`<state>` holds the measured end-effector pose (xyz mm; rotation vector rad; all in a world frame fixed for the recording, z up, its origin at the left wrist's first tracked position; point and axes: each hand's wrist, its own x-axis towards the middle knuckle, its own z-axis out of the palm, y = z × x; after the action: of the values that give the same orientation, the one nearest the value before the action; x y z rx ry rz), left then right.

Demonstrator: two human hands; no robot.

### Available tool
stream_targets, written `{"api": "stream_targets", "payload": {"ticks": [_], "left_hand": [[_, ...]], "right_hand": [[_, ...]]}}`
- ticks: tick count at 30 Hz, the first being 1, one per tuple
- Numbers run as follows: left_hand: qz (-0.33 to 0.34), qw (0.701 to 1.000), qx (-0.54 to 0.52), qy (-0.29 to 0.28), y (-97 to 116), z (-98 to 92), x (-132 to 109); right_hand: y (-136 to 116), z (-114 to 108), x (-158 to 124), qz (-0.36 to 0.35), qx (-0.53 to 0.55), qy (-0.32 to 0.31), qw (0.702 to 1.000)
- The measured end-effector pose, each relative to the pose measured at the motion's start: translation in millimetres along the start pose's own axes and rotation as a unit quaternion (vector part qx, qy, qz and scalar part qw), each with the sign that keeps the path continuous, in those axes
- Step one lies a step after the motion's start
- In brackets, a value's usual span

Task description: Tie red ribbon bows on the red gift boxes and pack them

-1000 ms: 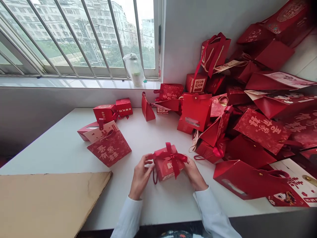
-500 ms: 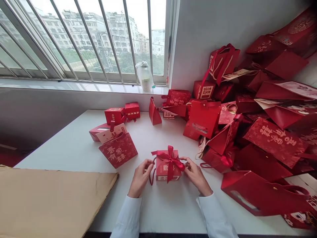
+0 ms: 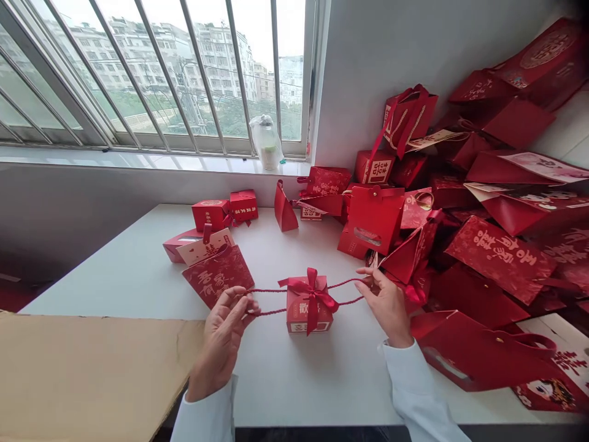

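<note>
A small red gift box [image 3: 301, 310] with white lettering stands on the white table in front of me. A red ribbon bow [image 3: 313, 294] is tied across its front and top. Dark red rope handles come out of both its sides. My left hand [image 3: 225, 331] is closed on the left rope handle [image 3: 271, 291], drawn out sideways as a long loop. On the other side my right hand [image 3: 384, 301] pinches the end of the right rope handle [image 3: 347, 301], also pulled out. Neither hand touches the box itself.
Right of the box lies a big heap of red gift bags and boxes [image 3: 499, 255]. Several red boxes [image 3: 210, 215] and a patterned bag [image 3: 216, 273] stand at the left back. A cardboard sheet [image 3: 92, 374] covers the front left. A plastic-wrapped cup [image 3: 267, 144] is on the windowsill.
My hands have moved apart, left and right, away from the box's sides. Both rope handles are now stretched outward; before, the left one hung beside the box.
</note>
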<state>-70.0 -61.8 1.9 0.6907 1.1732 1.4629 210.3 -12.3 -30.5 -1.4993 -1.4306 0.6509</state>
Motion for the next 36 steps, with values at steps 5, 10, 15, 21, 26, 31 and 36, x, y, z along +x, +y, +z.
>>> {"api": "stream_targets", "payload": {"ticks": [5,10,15,21,26,31,36], "left_hand": [[0.020,0.997,0.025,-0.069,24,14.6,-7],[0.062,0.969,0.125,-0.202,42,36.8,-11],[0.090,0.953,0.159,-0.240,57,52.7,-10],[0.074,0.938,0.238,-0.241,45,54.7,7],[0.072,0.916,0.271,-0.286,34,55.8,4],[0.091,0.913,0.270,-0.293,43,64.1,-4],[0.103,0.904,0.283,-0.304,44,74.7,1]], "right_hand": [[-31,-6,14,0.096,0.302,-0.074,0.946],[-66,-2,14,0.073,0.331,-0.152,0.928],[-82,-2,16,0.032,0.305,-0.164,0.938],[-70,11,21,0.042,0.298,-0.190,0.935],[-62,20,15,0.056,0.305,-0.216,0.926],[-69,19,15,0.016,0.299,-0.245,0.922],[-72,23,20,-0.030,0.236,-0.247,0.939]]}}
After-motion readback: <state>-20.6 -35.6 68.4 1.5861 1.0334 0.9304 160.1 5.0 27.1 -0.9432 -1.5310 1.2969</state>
